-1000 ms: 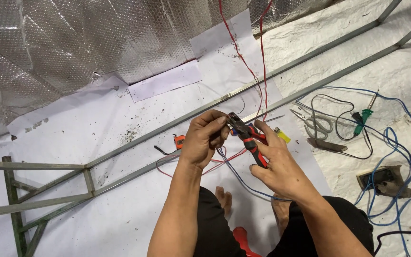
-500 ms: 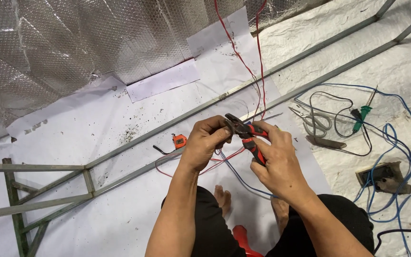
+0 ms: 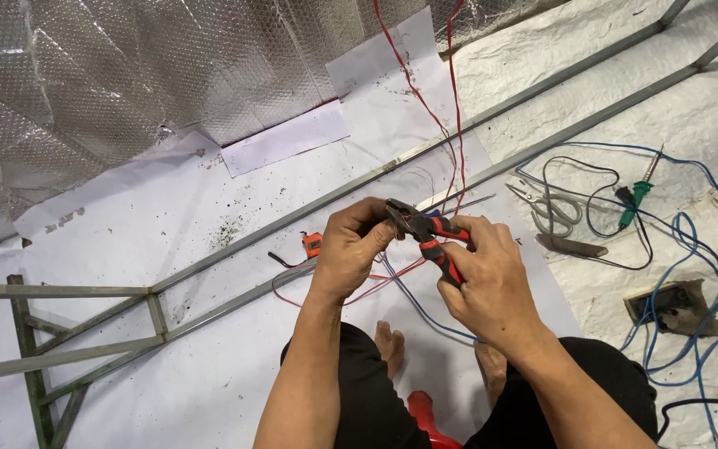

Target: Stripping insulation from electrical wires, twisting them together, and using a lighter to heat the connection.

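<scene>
Above the long grey metal rail [image 3: 234, 249], the right hand [image 3: 488, 278] closes its grip on stiff red-handled pliers [image 3: 430, 237]; the left hand [image 3: 351, 249] pinches thin, floppy red wire [image 3: 392, 58] at their nose.

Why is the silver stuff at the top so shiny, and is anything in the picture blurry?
In the head view, the crinkled silver sheet bounces the light back in bright patches; the light is soft and even, with only faint shadows on the white floor cover; the left hand, right hand and red-handled pliers look sharp, nothing much is blurred; the straight metal bars bend slightly near the edges.
</scene>
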